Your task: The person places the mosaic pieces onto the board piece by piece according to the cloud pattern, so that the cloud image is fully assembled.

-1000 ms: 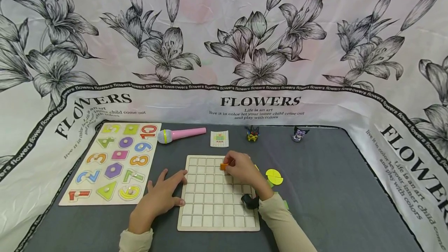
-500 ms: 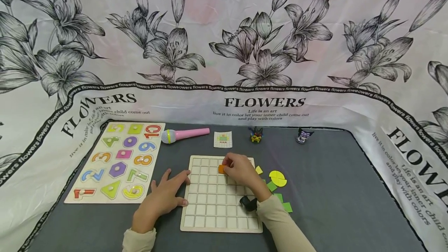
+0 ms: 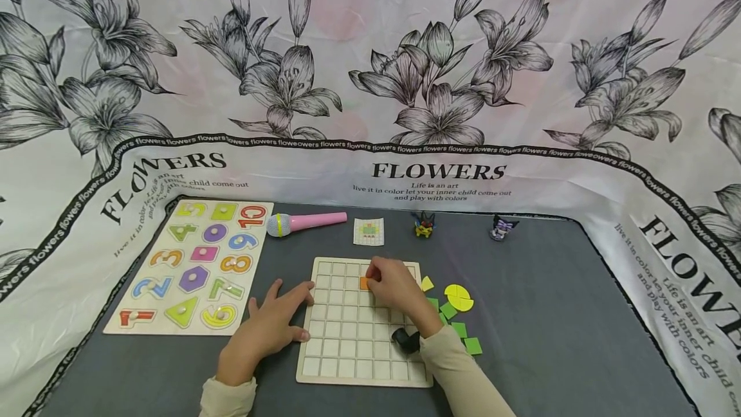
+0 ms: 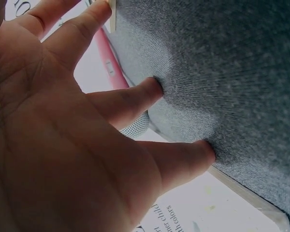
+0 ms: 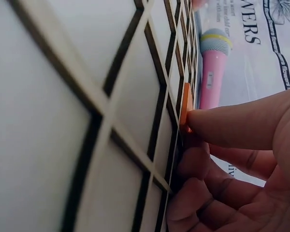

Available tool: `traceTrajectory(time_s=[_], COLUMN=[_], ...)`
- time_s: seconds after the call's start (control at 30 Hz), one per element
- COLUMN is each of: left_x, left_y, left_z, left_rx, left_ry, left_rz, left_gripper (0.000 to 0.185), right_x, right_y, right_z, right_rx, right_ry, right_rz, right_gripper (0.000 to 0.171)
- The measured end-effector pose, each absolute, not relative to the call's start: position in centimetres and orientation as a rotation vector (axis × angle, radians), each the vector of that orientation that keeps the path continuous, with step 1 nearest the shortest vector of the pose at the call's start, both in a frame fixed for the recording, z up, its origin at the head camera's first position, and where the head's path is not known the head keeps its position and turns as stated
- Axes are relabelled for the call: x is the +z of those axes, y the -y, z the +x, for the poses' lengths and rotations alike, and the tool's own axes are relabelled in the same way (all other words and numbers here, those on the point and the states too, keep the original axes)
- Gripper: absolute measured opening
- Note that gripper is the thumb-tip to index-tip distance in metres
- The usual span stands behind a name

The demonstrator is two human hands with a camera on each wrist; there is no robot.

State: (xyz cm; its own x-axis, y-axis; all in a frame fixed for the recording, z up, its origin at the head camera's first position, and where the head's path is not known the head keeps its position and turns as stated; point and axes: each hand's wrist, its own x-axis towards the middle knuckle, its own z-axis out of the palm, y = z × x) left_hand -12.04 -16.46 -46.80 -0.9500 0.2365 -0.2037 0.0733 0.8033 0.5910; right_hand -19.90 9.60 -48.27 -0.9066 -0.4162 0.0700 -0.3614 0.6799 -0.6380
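A pale wooden grid board [image 3: 347, 347] lies on the dark cloth in the head view. Over one of its upper cells, my right hand [image 3: 399, 285] pinches a small orange square tile [image 3: 363, 283] between thumb and fingers. In the right wrist view the tile [image 5: 186, 104] stands at a slant against the grid ridges, its far side hidden by the thumb. My left hand [image 3: 269, 324] is spread at the board's left edge, fingertips and thumb touching the rim. The left wrist view shows the left hand [image 4: 77, 130] with two fingertips pressed on the cloth.
Green square tiles [image 3: 473, 345] and yellow curved pieces [image 3: 459, 298] lie right of the board. A number-and-shape puzzle board [image 3: 168, 314] is at left. Behind are a pink toy microphone [image 3: 315, 219], a pattern card [image 3: 368, 231] and two figurines [image 3: 424, 225].
My right hand has shifted slightly left and nearer with the orange tile, which now shows lower over the grid. More green tiles show beside the wrist. The left hand keeps its place.
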Motion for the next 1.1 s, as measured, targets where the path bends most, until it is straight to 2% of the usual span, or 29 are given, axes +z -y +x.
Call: traceTrajectory(time_s=[0.23,0.53,0.83,1.1], left_x=[-46.8,-46.8,-46.4,-46.5], left_y=[16.1,16.1,16.2,16.2], left_z=[-12.0,-11.9,-11.9,-11.8], left_rx=[0.871,0.871,0.842,0.865], left_ry=[-2.723,-2.724,-2.714,-2.724], left_rz=[0.237,0.239,0.246,0.286], left_gripper=[0.053,0.059,0.047,0.047], right_x=[-48.2,-47.4,-47.0,-47.5], right_y=[-11.1,-16.5,-21.2,-22.9], right_z=[-19.2,-17.9,-17.8,-18.1], right_rx=[-1.169,-1.373,-1.258,-1.096], right_ry=[-2.717,-2.695,-2.811,-2.836], right_rz=[-0.681,-0.572,-0.46,-0.571], right_gripper=[0.006,0.009,0.012,0.02])
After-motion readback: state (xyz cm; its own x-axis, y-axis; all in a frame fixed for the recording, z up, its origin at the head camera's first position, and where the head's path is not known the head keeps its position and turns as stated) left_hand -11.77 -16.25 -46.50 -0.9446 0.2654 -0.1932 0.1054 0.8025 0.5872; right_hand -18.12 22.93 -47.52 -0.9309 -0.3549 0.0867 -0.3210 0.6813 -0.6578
